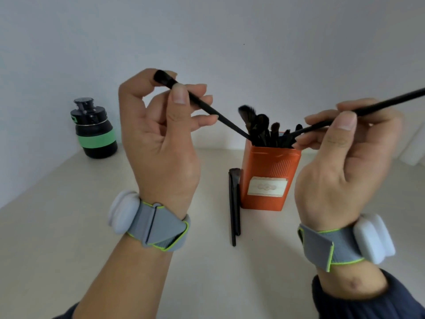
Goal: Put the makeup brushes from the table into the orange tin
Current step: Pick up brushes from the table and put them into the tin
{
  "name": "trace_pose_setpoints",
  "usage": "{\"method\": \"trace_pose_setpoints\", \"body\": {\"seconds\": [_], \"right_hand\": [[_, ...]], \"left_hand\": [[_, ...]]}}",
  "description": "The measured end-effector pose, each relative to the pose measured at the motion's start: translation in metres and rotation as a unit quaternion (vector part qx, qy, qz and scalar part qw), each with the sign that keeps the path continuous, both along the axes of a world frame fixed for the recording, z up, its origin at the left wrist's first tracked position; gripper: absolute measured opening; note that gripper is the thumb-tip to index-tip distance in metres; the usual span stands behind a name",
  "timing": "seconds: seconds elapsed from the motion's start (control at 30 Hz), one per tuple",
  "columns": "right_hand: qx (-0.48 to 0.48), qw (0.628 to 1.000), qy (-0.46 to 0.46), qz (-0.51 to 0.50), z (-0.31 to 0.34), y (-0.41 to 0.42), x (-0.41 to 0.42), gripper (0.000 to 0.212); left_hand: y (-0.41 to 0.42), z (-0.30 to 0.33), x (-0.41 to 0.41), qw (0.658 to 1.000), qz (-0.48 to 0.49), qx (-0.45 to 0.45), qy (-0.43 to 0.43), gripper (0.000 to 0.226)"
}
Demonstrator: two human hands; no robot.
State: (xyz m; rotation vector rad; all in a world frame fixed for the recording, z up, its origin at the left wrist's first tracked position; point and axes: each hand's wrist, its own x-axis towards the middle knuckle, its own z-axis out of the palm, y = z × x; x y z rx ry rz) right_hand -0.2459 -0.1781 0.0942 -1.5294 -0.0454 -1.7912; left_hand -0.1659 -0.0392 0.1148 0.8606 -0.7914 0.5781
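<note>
An upright orange tin [269, 176] stands on the table with several dark makeup brushes [259, 125] sticking out of its top. My left hand [161, 143] pinches a black brush [207, 107], bristles up by my fingers, its handle tip angled down to the tin's left rim. My right hand [345, 162] grips another black brush [379, 104], one end at the tin's opening, the other running off the right edge. Two black brushes [234, 203] lie flat on the table beside the tin's left side.
A black bottle with a green band [95, 132] stands at the back left on the pale table [69, 215] against the white wall. A white object [411, 146] sits at the right edge. Both wrists wear grey straps with white pods.
</note>
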Motion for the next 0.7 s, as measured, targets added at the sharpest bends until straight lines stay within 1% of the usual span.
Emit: {"method": "trace_pose_setpoints", "body": {"seconds": [0.2,0.33,0.43,0.57,0.7], "right_hand": [[0.011,0.996,0.09,-0.02,-0.007,-0.001,0.008,0.011],[0.002,0.988,0.143,-0.062,-0.013,-0.004,0.013,0.02],[-0.027,0.982,0.165,-0.09,-0.017,-0.007,0.015,0.025],[-0.059,0.969,0.199,-0.136,-0.019,-0.01,0.02,0.02],[-0.043,0.965,0.234,-0.115,-0.021,-0.012,0.021,0.016]], "left_hand": [[-0.008,-0.005,0.001,0.999,-0.01,0.039,0.009,0.015],[-0.016,-0.01,0.001,0.998,-0.027,0.049,0.019,0.016],[-0.024,-0.015,0.001,0.997,-0.043,0.064,0.032,0.016],[-0.032,-0.022,0.004,0.994,-0.055,0.089,0.042,0.014],[-0.041,-0.029,0.005,0.99,-0.057,0.114,0.056,0.016]]}}
